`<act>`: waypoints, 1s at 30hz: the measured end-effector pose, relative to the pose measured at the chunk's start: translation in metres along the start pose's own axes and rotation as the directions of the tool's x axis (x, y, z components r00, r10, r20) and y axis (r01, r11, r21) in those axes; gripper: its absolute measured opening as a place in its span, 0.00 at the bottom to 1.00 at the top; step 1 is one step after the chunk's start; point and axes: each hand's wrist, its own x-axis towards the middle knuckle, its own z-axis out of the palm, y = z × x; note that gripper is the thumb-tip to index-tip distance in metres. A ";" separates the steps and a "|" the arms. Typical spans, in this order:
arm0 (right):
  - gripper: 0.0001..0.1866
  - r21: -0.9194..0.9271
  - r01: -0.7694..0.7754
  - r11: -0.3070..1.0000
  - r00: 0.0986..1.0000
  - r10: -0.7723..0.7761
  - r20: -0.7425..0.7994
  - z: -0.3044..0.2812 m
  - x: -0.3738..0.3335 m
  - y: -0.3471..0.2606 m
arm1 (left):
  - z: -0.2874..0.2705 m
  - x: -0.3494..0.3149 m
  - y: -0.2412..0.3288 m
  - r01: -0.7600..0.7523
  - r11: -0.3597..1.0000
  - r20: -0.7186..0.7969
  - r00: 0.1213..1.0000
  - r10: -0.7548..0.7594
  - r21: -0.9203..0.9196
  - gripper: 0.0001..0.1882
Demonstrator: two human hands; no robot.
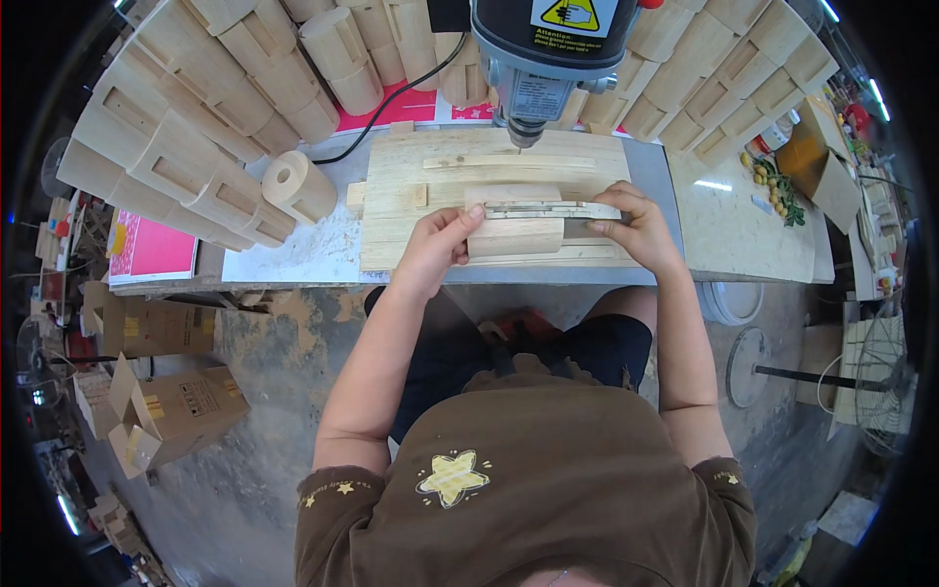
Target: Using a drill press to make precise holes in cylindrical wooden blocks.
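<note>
Two bare hands are holding a narrow, pale, slotted strip (548, 209) above a wooden cylinder (516, 241), which is lying on its side near the front of a wooden board (391, 157). The left hand (438, 245) is gripping the strip's left end; its thumb is pressing on the near face, and its fingers are curling beneath, their tips partly hidden. The right hand (638, 227) is clamping the opposite end, the thumb bearing on the near side and the fingers bending around the far side. The strip is running left to right along the cylinder's length and is projecting past its right end; whether the two are touching, one cannot tell.

Behind the strip, a thin batten (509, 162) is lying across the board, and a small wooden block (421, 195) is resting to the left. A drill press (558, 49) is standing beyond, its chuck (526, 132) hanging over the board's far part. A black cable (391, 101) is curving toward the left, where a single bored cylinder (311, 193) is standing apart from the hands. Stacked cut cylinders are rising on both sides: a left stack (196, 117) and a right stack (724, 68). A bunch of yellow fruit (773, 186) is lying at the far right.
</note>
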 end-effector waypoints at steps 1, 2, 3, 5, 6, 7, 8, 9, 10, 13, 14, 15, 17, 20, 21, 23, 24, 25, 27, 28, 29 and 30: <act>0.13 0.003 -0.027 1.000 0.999 0.027 -0.027 -0.001 -0.001 -0.001 | -0.004 -0.001 -0.002 -0.048 0.998 0.037 0.998 0.047 0.048 0.24; 0.13 0.002 -0.023 1.000 0.999 0.023 -0.026 -0.002 -0.002 0.000 | -0.004 0.000 -0.011 -0.052 0.998 0.036 0.998 0.050 0.047 0.24; 0.13 -0.009 -0.062 0.998 0.998 0.062 -0.033 -0.003 -0.004 -0.001 | -0.003 -0.001 -0.022 -0.260 0.942 -0.016 0.963 0.270 0.212 0.25; 0.13 -0.020 -0.100 0.995 0.994 0.099 -0.042 -0.003 -0.006 0.000 | -0.005 -0.003 -0.030 -0.436 0.816 -0.029 0.876 0.482 0.380 0.26; 0.14 -0.057 -0.050 0.997 0.992 0.043 -0.115 -0.002 -0.006 0.004 | -0.007 -0.004 -0.030 -0.513 0.488 0.123 0.768 0.629 0.706 0.28; 0.15 -0.098 -0.004 0.995 0.982 -0.015 -0.187 -0.001 -0.006 0.008 | -0.008 -0.003 -0.030 -0.488 0.050 0.329 0.657 0.678 0.872 0.31; 0.15 -0.095 0.000 0.995 0.983 -0.018 -0.183 0.001 -0.004 0.009 | -0.008 -0.002 -0.034 -0.483 0.049 0.325 0.658 0.679 0.874 0.31; 0.15 -0.105 -0.012 0.994 0.979 -0.010 -0.205 0.002 -0.002 0.011 | -0.005 0.002 -0.042 -0.444 0.092 0.264 0.673 0.691 0.891 0.31; 0.16 -0.115 -0.025 0.993 0.974 -0.002 -0.228 0.003 0.002 0.012 | -0.004 0.005 -0.046 -0.405 0.135 0.202 0.685 0.700 0.904 0.32; 0.16 -0.134 -0.018 0.991 0.965 -0.018 -0.262 0.004 0.017 0.018 | -0.001 0.019 -0.036 -0.336 0.126 0.154 0.692 0.705 0.933 0.29; 0.16 -0.136 -0.018 0.990 0.963 -0.019 -0.268 0.005 0.024 0.020 | -0.001 0.025 -0.033 -0.342 0.123 0.160 0.690 0.706 0.932 0.29; 0.16 -0.147 0.000 0.989 0.960 -0.041 -0.278 0.008 0.031 0.022 | -0.003 0.030 -0.030 -0.310 0.135 0.128 0.697 0.705 0.941 0.29; 0.16 -0.160 0.018 0.987 0.954 -0.064 -0.292 0.016 0.040 0.021 | -0.013 0.042 -0.027 -0.273 0.158 0.086 0.705 0.704 0.949 0.33; 0.15 -0.118 0.017 0.993 0.974 -0.043 -0.222 0.023 0.048 0.018 | -0.034 0.042 -0.025 -0.301 0.120 0.131 0.694 0.708 0.946 0.32; 0.18 -0.098 -0.004 0.995 0.985 -0.013 -0.171 0.022 0.048 0.016 | -0.038 0.042 -0.025 -0.295 0.126 0.137 0.726 0.674 0.947 0.31; 0.21 -0.079 -0.029 0.996 0.993 0.019 -0.119 0.017 0.049 0.011 | -0.037 0.042 -0.023 -0.300 0.126 0.141 0.728 0.671 0.946 0.31; 0.24 -0.020 -0.010 1.000 0.995 0.008 -0.096 0.012 0.049 0.009 | -0.036 0.042 -0.022 -0.304 0.127 0.145 0.729 0.669 0.944 0.30; 0.26 0.040 0.008 0.999 0.997 -0.005 -0.073 0.007 0.049 0.006 | -0.036 0.041 -0.023 -0.305 0.128 0.145 0.730 0.667 0.944 0.30; 0.29 0.074 0.156 0.985 0.981 -0.145 -0.132 -0.013 0.060 -0.007 | -0.036 0.041 -0.022 -0.307 0.137 0.146 0.741 0.655 0.942 0.29; 0.29 0.134 0.181 0.974 0.958 -0.144 -0.247 -0.026 0.071 -0.017 | -0.035 0.042 -0.021 -0.305 0.136 0.145 0.741 0.656 0.942 0.29; 0.28 0.188 0.209 0.960 0.924 -0.131 -0.360 -0.040 0.082 -0.032 | -0.035 0.042 -0.021 -0.317 0.129 0.156 0.733 0.662 0.939 0.29; 0.23 0.188 0.258 0.948 0.876 -0.147 -0.460 -0.051 0.093 -0.053 | -0.035 0.043 -0.021 -0.329 0.122 0.168 0.725 0.668 0.936 0.29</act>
